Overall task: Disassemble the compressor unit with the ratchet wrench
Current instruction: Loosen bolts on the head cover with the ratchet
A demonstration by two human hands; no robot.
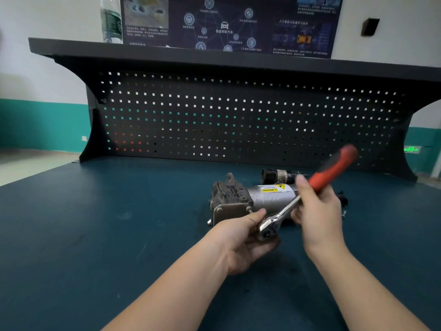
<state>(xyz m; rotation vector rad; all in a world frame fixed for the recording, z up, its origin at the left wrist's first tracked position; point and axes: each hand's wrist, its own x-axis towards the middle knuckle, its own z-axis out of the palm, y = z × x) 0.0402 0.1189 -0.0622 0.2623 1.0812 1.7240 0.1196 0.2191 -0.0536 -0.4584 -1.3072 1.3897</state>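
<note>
Red and black rubber covers the handle of the wrench [307,194], and my right hand [317,211] is curled round it. The handle points up and to the right. The shiny steel head points down and to the left. My left hand [241,237] holds that head, with the fingers bent under it and the thumb on top. I think I am fixing the head or its socket, but I cannot see a socket clearly.

Both hands hold the wrench up off the green surface [95,223]. The wrench is not on a bolt yet.

The compressor [248,199] lies on the surface just past my hands, a little further from me. It lies on its side. Its long way runs left to right. The dirty block end is on the left and the grey round body with the yellow label is on the right. The wrench crosses in front of the round body.

My left hand is nearer the block end, where I can see small bolts. So I think the head must go forward and left to reach them.

A small dark part [281,176] lies behind the compressor.
</note>
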